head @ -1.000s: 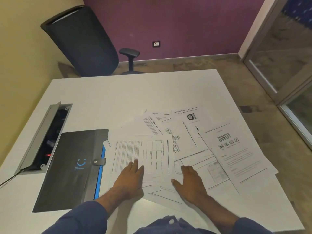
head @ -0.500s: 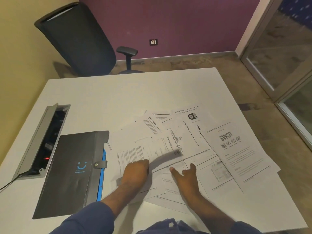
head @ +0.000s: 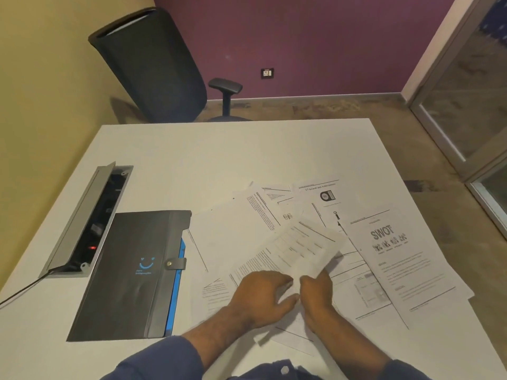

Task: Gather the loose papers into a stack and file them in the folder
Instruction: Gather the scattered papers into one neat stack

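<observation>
White papers [head: 323,231] lie fanned and overlapping across the near right part of a white table [head: 219,154]. One lifted sheet [head: 299,248] angles up off the pile, blurred, its near end between two hands that meet above the spread. The right hand [head: 315,294] has its fingers curled about the sheet's lower edge, gripping it. The left hand [head: 260,294] sits just beside, fingers bent and thumb reaching toward the same sheet; whether it pinches the paper or only touches it cannot be told. A page headed SWOT [head: 395,259] lies flat at the right of the spread, atop other pages. The folder [head: 131,272], dark grey with a blue smile mark, a snap tab and a blue edge, lies closed on the table to the left of the papers, its right edge touching or overlapping the nearest sheets. Left of it an open cable box [head: 90,220] is set in the tabletop. A dark chair [head: 153,67] stands beyond the table's far edge.
</observation>
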`<state>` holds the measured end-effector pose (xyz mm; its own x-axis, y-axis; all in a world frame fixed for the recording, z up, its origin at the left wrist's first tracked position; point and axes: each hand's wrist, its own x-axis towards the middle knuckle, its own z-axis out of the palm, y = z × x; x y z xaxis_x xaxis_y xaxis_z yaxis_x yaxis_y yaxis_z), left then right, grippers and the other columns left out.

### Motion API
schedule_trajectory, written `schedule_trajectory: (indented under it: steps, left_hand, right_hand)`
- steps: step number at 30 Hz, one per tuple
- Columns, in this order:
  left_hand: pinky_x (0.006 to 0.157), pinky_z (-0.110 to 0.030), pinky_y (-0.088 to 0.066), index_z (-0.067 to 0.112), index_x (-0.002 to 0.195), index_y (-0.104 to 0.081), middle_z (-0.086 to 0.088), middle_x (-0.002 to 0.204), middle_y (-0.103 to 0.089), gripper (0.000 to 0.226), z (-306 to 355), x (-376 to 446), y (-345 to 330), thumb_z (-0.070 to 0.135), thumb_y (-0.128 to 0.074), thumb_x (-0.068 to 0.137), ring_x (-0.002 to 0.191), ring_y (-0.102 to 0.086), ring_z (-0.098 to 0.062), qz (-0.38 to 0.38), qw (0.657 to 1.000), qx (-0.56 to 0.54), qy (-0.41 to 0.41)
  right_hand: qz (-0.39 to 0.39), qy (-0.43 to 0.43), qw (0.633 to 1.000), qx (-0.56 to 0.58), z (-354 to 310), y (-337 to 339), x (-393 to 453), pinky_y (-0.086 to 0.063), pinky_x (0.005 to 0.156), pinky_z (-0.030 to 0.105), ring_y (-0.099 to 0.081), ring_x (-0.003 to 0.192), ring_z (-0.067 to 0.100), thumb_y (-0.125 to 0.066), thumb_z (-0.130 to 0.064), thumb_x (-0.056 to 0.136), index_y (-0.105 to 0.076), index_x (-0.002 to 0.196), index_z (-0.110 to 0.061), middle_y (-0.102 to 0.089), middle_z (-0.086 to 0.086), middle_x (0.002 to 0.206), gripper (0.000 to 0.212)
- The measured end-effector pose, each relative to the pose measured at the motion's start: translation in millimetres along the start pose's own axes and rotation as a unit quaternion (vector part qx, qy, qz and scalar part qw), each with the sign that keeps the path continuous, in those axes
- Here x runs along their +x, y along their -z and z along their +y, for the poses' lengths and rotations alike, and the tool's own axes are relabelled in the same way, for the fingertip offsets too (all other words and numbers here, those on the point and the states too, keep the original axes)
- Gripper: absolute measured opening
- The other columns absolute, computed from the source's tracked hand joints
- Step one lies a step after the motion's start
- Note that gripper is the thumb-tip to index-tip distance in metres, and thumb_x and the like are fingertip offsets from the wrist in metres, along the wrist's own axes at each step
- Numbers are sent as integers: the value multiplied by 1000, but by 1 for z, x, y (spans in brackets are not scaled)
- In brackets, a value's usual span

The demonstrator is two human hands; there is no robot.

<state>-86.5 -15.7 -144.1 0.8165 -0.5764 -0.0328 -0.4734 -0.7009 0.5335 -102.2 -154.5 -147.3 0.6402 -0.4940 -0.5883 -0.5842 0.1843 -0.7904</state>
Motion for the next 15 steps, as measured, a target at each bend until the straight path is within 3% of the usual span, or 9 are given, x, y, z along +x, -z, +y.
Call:
schedule_trajectory:
  steps: [4,7,10,13,15]
  left_hand:
    - [101,-28,-41,25,128,-61,9,127,-66,41,-30,-2,14,41,-49,92,116,-60,-16,31,997,3,67]
    - [100,-32,-43,21,134,-53,5,133,-59,43,-64,4,21,40,-39,98,117,-57,-18,55,983,64,162]
    - [100,-39,-46,16,130,-51,-5,140,-51,42,-93,8,23,32,-45,92,125,-50,-25,-1,966,150,211]
    - [92,-40,-46,14,115,-52,-11,133,-48,42,-114,8,22,32,-53,77,123,-44,-31,-83,946,208,233]
    - [96,-41,-44,11,113,-52,-15,129,-50,46,-120,9,18,36,-50,73,122,-43,-35,-99,939,215,250]
  right_hand:
    - [55,-12,998,4,-2,18,15,-52,69,30,-63,89,25,-44,4,84,-57,126,-17,-68,3,108,49]
    - [76,-19,997,0,-2,29,21,-52,65,28,-64,91,28,-44,5,85,-59,124,-13,-68,7,111,46]
    - [114,-46,992,-30,2,34,27,-54,79,38,-62,96,34,-45,6,85,-56,127,-6,-66,15,120,46]
    - [132,-60,988,-56,7,37,24,-51,73,35,-57,88,31,-44,9,84,-53,127,-2,-63,18,122,45]
    - [126,-53,988,-68,7,40,24,-49,69,32,-57,86,31,-43,10,84,-56,122,-3,-64,18,120,43]
